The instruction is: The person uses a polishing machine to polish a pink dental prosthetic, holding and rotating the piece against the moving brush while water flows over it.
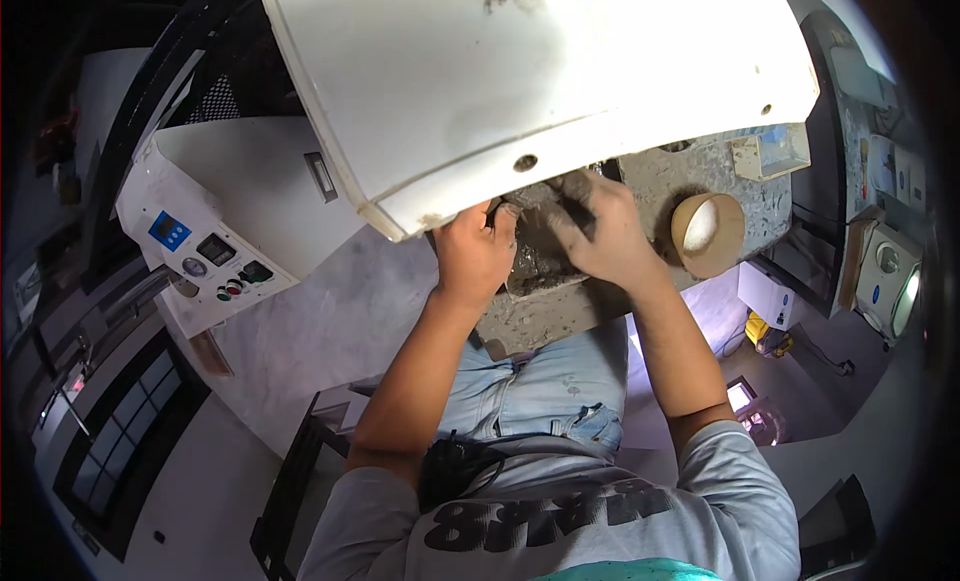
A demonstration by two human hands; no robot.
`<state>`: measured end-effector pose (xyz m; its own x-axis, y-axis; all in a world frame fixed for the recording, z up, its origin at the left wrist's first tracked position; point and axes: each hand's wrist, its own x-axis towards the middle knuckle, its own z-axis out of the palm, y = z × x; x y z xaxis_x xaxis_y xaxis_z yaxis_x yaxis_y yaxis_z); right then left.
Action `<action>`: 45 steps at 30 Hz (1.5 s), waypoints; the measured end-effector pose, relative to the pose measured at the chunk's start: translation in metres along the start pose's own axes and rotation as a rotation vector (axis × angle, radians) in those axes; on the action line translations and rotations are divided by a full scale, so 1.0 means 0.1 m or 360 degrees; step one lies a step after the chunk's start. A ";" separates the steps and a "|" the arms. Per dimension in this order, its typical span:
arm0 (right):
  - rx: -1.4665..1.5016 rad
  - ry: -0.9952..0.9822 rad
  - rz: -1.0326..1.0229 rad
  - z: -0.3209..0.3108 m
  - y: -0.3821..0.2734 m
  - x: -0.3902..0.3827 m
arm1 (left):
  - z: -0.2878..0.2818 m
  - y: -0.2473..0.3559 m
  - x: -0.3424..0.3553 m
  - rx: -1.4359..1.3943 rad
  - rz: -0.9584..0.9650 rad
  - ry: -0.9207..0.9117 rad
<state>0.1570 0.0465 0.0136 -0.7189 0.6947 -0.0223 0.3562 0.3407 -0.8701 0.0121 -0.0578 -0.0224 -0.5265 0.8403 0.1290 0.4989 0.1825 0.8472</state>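
Note:
Both my hands reach under the front edge of a white hood (560, 71), over a dark, wet patch in a muddy grey work surface (540, 316). The fingers of my left hand (470, 256) are curled in, with grey muck on the thumb; the hood's edge covers part of them. My right hand (615, 236) is bent around something dark and grey, its fingertips smeared with the same muck. What either hand grips is too dark and muddy to name. Between them lies a wet grey mass (535, 196). A tan bowl (727, 246) with something white inside stands right of my right hand.
A pale open box (785, 161) sits at the far right of the work surface. On the left is a white control panel (215, 256) with gauges and buttons. The hood hangs low above my hands. A yellow object (765, 334) lies lower right.

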 end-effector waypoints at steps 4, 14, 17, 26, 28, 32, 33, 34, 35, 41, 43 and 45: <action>-0.0028 0.0113 0.0141 -0.02 0.07 0.12 | 0.06 0.01 0.15 0.0061 0.0020 0.0035; -0.0112 0.0226 0.0092 0.05 0.12 0.22 | 0.18 0.07 0.15 0.0018 0.0052 0.0269; -0.0221 0.0340 0.0003 0.10 0.08 0.25 | 0.17 0.00 0.20 0.0029 -0.0038 0.0080; -0.0231 0.0311 -0.0039 0.08 0.08 0.07 | 0.07 0.08 0.08 -0.0038 0.0361 0.0392; 0.0083 0.0286 0.0158 -0.04 -0.11 0.01 | -0.02 -0.01 -0.01 0.0080 0.0420 0.0341; 0.0101 0.0185 0.0431 -0.21 -0.09 -0.10 | -0.05 -0.11 -0.05 0.0157 0.0530 0.0246; 0.0365 0.0203 0.0207 -0.19 -0.11 -0.06 | -0.05 -0.13 -0.05 0.0122 0.0505 0.0203; 0.0623 0.0219 -0.0008 -0.18 -0.12 -0.04 | -0.03 -0.13 -0.05 0.0116 0.0500 0.0200; 0.0879 0.0234 -0.0226 -0.18 -0.11 -0.03 | 0.00 -0.13 -0.04 0.0145 0.0506 0.0208; -0.0096 0.0124 -0.0014 0.04 0.11 0.03 | 0.14 -0.03 0.05 -0.0009 0.0323 0.0301; -0.0102 0.0206 -0.0007 0.06 0.16 0.06 | 0.20 -0.05 0.06 -0.0028 0.0327 0.0342; -0.0288 0.0201 -0.0008 0.12 0.24 0.11 | 0.26 -0.09 0.03 -0.0169 0.0026 0.0307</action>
<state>0.1499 0.0545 -0.0132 -0.6444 0.7628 0.0536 0.4622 0.4444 -0.7674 0.0239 -0.0439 -0.0428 -0.6458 0.7279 0.2306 0.4384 0.1062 0.8925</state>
